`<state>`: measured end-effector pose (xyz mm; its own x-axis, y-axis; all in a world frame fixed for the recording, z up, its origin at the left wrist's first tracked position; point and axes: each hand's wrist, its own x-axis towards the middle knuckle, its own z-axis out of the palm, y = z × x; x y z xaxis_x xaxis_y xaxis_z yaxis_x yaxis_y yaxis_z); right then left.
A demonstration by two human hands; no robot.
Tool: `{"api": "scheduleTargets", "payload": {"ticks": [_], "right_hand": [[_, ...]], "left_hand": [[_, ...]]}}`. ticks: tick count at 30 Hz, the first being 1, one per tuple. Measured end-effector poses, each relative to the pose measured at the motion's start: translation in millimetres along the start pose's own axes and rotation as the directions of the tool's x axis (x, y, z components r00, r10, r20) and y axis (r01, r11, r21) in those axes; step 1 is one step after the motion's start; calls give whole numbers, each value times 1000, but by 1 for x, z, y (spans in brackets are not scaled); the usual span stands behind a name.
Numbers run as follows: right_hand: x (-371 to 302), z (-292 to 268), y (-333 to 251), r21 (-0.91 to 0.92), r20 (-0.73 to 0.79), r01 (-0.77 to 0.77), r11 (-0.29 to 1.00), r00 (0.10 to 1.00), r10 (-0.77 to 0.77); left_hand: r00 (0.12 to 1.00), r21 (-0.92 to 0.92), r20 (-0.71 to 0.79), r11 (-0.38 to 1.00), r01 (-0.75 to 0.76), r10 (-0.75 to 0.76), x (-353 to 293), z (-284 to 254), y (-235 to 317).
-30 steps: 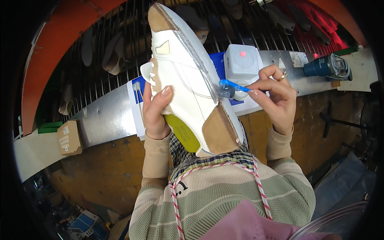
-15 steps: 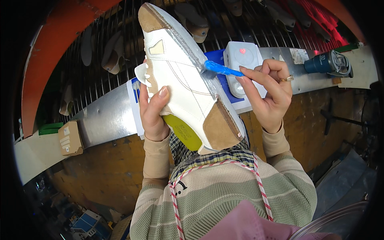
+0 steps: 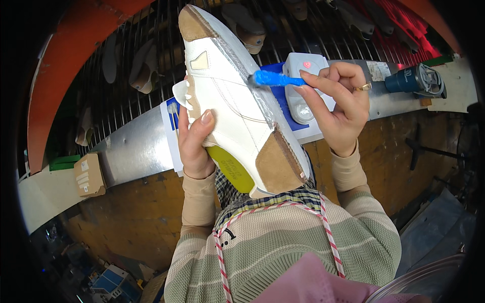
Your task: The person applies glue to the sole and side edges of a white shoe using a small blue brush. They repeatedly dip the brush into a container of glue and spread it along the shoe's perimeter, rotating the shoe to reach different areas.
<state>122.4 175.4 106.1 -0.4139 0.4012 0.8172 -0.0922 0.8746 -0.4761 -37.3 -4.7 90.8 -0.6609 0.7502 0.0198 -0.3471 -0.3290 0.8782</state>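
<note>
A big dark rack of thin metal bars (image 3: pixel 167 43) spreads out far in front of the fingers, with some grey shoes (image 3: pixel 243 22) lying on it. Closer to the fingers runs a long, shiny silver metal ledge (image 3: pixel 136 156). A white leather shoe with brown suede at its toe and heel (image 3: pixel 232 98) is up in the air, between the fingers of the two hands. Its toe points away from the person, and its sole faces the right fingers. The left hand (image 3: pixel 197 151) grasps the shoe by its middle. The thumb lies on the white side, and the other fingers are mostly hidden behind it. The right hand (image 3: pixel 346 113) pinches a small tool between thumb and pointer finger, with the other fingers curled. Just past the right fingertips sits a white plastic box with round corners (image 3: pixel 295 60). Farther right of those fingers lies a teal cup with a clear lid (image 3: pixel 404 81). Well left of the left fingers is a flat brown cardboard box (image 3: pixel 88 174). The pinched tool is a thin blue brush (image 3: pixel 278 79), and its dark tip touches the shoe's shiny grey edge, left of the right fingers.
</note>
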Motion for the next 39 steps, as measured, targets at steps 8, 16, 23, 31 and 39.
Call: {"api": "scheduleTargets", "payload": {"ticks": [8, 16, 23, 31, 39], "right_hand": [[6, -23, 5, 162, 224, -66, 985, 974, 28], [11, -42, 9, 353, 418, -162, 922, 909, 0], [1, 19, 20, 365, 145, -428, 827, 903, 404], [-10, -10, 10, 260, 201, -273, 926, 953, 224], [2, -24, 8, 203, 376, -181, 962, 922, 94]], "left_hand": [[1000, 18, -13, 1000, -18, 19, 0, -10, 2], [1000, -110, 15, 994, 23, -21, -1, -11, 2], [994, -161, 26, 981, 105, -102, 2, -13, -4], [1000, 24, 0, 1000, -10, 10, 8, -15, 7], [1000, 62, 17, 998, -27, 26, 3, -14, 7]]}}
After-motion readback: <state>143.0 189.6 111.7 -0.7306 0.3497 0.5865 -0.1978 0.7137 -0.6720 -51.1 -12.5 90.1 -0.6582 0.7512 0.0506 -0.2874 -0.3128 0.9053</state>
